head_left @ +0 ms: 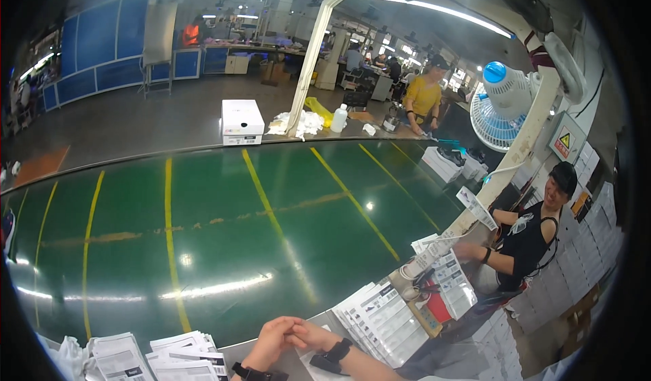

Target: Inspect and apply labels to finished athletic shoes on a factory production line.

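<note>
My left hand (270,344) and my right hand (308,333) meet at the bottom centre, fingers clasped together over the grey bench edge, with nothing visible in them. Each wrist carries a black strap. Stacks of printed white sheets (169,357) lie just left of my left hand. More printed white sheets (380,320) are fanned out to the right of my right hand. In front of both hands runs a wide green conveyor belt (224,232) with yellow stripes.
A white box (241,121) sits at the belt's far edge, near white rags and a plastic bottle (339,118). A person in black (529,238) handles papers at right beside stacked white boxes. A person in yellow (424,99) works farther off. A blue-white fan (498,103) stands at right.
</note>
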Demonstrator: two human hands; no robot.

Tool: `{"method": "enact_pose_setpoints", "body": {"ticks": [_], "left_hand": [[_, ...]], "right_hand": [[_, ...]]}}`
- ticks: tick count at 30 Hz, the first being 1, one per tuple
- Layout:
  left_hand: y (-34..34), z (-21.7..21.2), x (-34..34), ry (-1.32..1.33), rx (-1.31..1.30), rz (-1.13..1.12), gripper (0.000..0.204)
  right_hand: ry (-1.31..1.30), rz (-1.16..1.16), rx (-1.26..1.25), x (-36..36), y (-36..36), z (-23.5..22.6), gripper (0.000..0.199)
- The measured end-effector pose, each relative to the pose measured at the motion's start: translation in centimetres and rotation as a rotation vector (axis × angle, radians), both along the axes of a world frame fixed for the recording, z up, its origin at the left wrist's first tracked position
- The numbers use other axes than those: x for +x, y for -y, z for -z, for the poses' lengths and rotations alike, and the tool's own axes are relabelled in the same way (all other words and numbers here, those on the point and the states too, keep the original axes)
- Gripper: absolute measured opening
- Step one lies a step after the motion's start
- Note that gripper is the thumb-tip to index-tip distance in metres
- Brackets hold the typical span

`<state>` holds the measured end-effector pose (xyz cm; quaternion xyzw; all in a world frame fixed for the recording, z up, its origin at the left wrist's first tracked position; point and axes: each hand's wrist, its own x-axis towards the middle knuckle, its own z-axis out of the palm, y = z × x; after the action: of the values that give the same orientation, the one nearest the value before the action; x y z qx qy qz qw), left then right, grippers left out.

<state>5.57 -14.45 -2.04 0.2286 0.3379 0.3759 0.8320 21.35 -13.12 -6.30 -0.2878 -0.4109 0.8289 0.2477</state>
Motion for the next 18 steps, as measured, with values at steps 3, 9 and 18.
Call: {"method": "enact_pose_setpoints", "body": {"ticks": [3,9,18], "left_hand": [[-0.1,0.1,0.0,0.0,-0.001,0.008,0.022],[0.1,-0.4,-0.1,-0.055,0.034,0.023,0.023],[0.6,0.9,1.0,0.064,0.03,-0.042,0.023]], "right_hand": [[0.007,0.002,0.051,-0.3,0.0,-0.3,0.041],[-0.008,0.061,0.024,-1.0,0.4,-1.6,0.011],[0.066,0.005,0.111,1.1,0.4,0.4,0.033]]}}
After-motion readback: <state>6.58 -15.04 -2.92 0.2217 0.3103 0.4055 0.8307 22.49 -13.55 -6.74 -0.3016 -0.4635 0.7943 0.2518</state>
